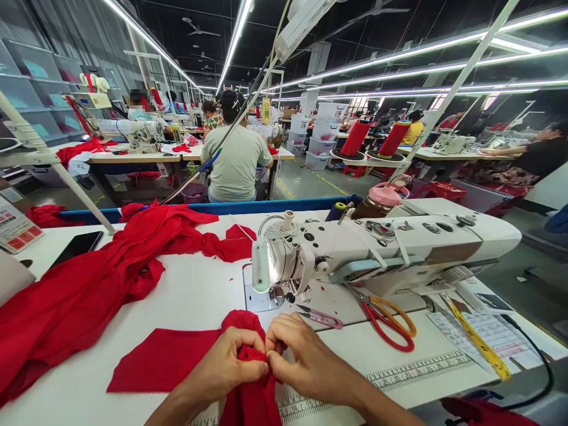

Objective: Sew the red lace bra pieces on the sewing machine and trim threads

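Note:
My left hand (237, 358) pinches a bunched piece of red fabric (251, 399) between thumb and fingers, just in front of the sewing machine (355, 248). Right against it, my right hand (297, 352) is closed with thumb and fingertips on the edge of the same fabric. Part of the cloth hangs down below the hands. To the left, a flat cut red panel (164, 361) lies on the table, partly hidden by my left hand. Pink-handled thread snips (322, 318) rest beyond my right hand, near the machine's needle area.
Scissors (388, 322) with red and orange handles lie beside the machine. A long heap of red cloth (89, 290) covers the table's left side, near a black phone (80, 245). A yellow tape measure (479, 340) crosses papers at right. A co-worker (237, 154) sits ahead, back turned.

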Action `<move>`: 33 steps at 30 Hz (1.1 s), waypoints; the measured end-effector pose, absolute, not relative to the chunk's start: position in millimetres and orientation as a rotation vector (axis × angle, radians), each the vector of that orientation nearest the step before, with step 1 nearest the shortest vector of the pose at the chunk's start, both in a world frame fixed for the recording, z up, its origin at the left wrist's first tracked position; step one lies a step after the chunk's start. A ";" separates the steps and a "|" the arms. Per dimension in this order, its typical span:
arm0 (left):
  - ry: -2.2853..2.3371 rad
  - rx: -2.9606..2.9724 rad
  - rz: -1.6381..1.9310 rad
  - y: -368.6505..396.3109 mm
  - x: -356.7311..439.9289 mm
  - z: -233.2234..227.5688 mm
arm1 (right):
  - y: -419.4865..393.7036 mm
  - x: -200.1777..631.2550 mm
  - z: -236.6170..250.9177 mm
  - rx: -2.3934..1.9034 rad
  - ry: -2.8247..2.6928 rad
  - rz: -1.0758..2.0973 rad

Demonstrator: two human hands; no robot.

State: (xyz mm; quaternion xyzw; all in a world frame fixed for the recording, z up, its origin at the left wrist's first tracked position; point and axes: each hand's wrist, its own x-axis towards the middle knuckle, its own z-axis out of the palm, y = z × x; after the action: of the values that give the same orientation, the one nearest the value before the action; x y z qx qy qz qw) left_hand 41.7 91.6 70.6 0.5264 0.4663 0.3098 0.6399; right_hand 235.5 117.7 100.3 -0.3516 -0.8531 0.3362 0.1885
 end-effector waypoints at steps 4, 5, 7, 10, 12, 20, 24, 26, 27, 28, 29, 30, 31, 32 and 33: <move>1.040 1.181 0.684 91.1 41.1 73.7 | 124.6 236.7 106.8 -0.977 -2.426 1.047; 1.042 1.175 0.681 91.0 41.7 73.9 | 126.0 236.4 108.0 -0.990 -2.420 1.072; 1.067 1.161 0.689 90.6 43.3 73.7 | 128.1 235.6 109.5 -1.036 -2.377 1.159; 1.126 1.144 0.715 90.3 45.1 72.9 | 130.5 238.3 106.4 -1.113 -2.277 1.283; 1.154 1.117 0.726 90.3 44.6 72.6 | 132.9 247.9 98.2 -1.180 -2.278 1.087; 1.181 0.931 0.731 90.7 40.0 74.1 | 152.9 325.6 35.3 -1.282 -2.407 -0.368; 1.140 0.918 0.736 91.6 41.0 76.4 | 150.5 326.1 26.3 -1.282 -2.391 -0.366; 1.131 0.914 0.737 91.9 41.4 77.5 | 143.7 317.1 32.9 -1.289 -2.375 -0.331; 1.131 0.915 0.739 92.1 41.5 77.9 | 138.8 311.4 39.1 -1.289 -2.376 -0.275; 1.127 0.922 0.740 92.2 41.5 78.0 | 132.8 305.3 46.9 -1.293 -2.384 -0.155; 1.122 0.934 0.742 92.3 41.3 78.0 | 126.2 299.0 55.9 -1.295 -2.398 0.001; 1.114 0.952 0.746 92.4 41.1 77.8 | 119.4 292.5 65.4 -1.305 -2.409 0.259; 1.108 0.969 0.752 92.5 40.8 77.4 | 112.8 286.2 74.7 -1.305 -2.414 0.508; 1.106 0.983 0.756 92.6 40.5 76.8 | 107.1 280.3 83.0 -1.302 -2.422 0.688; 1.107 0.993 0.755 92.7 40.2 76.1 | 102.4 275.0 89.8 -1.297 -2.435 0.791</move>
State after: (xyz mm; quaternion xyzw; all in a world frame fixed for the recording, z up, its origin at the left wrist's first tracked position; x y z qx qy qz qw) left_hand 40.2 92.7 76.1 0.4410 0.4916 0.3353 0.6719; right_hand 275.0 102.4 89.8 -0.4478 -0.8406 0.2730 0.1354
